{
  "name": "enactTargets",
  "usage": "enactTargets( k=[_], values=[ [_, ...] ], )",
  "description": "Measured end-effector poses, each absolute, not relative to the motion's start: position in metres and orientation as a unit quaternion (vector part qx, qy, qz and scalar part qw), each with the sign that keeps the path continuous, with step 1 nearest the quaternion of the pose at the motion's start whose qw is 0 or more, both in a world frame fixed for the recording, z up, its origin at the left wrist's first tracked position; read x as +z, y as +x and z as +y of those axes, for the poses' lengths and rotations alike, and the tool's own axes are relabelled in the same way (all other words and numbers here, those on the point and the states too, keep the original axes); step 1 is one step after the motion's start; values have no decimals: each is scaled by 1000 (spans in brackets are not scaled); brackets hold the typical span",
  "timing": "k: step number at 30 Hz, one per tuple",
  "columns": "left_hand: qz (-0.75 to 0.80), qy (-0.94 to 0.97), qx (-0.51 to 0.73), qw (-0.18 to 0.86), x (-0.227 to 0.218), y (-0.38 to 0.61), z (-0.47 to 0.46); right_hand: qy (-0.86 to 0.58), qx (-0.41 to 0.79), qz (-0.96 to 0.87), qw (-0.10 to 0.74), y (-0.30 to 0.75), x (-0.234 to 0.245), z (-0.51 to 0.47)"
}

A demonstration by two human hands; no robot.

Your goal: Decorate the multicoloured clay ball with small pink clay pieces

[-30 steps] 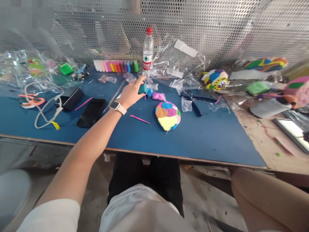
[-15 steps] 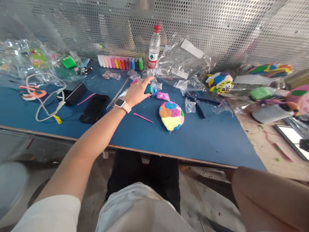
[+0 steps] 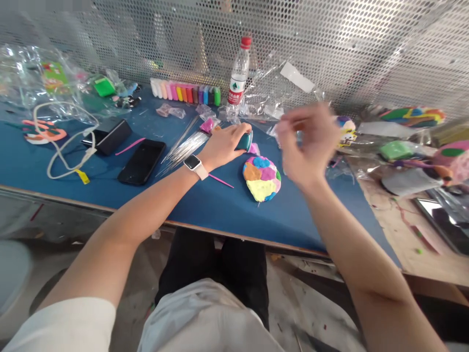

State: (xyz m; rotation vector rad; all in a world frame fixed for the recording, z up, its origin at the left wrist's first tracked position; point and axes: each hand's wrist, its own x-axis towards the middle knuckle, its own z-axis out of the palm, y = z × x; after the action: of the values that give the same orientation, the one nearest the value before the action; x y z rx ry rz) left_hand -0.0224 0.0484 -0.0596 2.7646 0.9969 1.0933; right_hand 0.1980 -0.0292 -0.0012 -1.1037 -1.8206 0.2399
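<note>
My left hand (image 3: 225, 145), a watch on its wrist, is closed around a small dark teal round container (image 3: 245, 141) with a pale rim. Just under that hand and to its right lies a disc covered in patches of coloured clay (image 3: 262, 178). My right hand (image 3: 309, 144) hangs in the air right of the disc, smeared by motion, so its fingers cannot be made out well. Near my left wrist are a thin pink plastic tool (image 3: 222, 181) and a bundle of silvery wires (image 3: 186, 149). A pink clay packet (image 3: 208, 125) sits behind the left hand.
At the back stand a red-capped water bottle (image 3: 239, 78) and a row of coloured clay packs (image 3: 185, 92). A phone (image 3: 142, 162), a black box (image 3: 107, 137) and a white cable (image 3: 51, 156) lie at left. Clay-covered pieces and clear wrappers (image 3: 395, 151) crowd the right side.
My left hand has moved right and slightly nearer with the teal container. My right hand has risen from the lower right to above the table, beside the clay disc.
</note>
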Motion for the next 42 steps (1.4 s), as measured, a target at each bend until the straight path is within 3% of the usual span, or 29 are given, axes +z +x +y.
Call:
enactTargets(
  k=[3,8,18,30,37,42],
  values=[
    [305,888,345,-6,-58,-18,42,-446,55,-717,532,198,-31,-10],
    [284,904,319,-20,-57,-14,37,-474,71,-723,498,204,-67,9],
    [270,905,329,9,-63,-17,42,-466,224,-731,446,214,-64,8],
    [252,899,356,31,-58,-16,41,-414,334,-675,511,210,-62,5],
    [254,877,396,96,-68,-4,29,-406,310,-665,545,201,-62,0],
    [305,810,441,236,-76,-1,38,-381,294,-686,545,200,-62,-2]
  ],
)
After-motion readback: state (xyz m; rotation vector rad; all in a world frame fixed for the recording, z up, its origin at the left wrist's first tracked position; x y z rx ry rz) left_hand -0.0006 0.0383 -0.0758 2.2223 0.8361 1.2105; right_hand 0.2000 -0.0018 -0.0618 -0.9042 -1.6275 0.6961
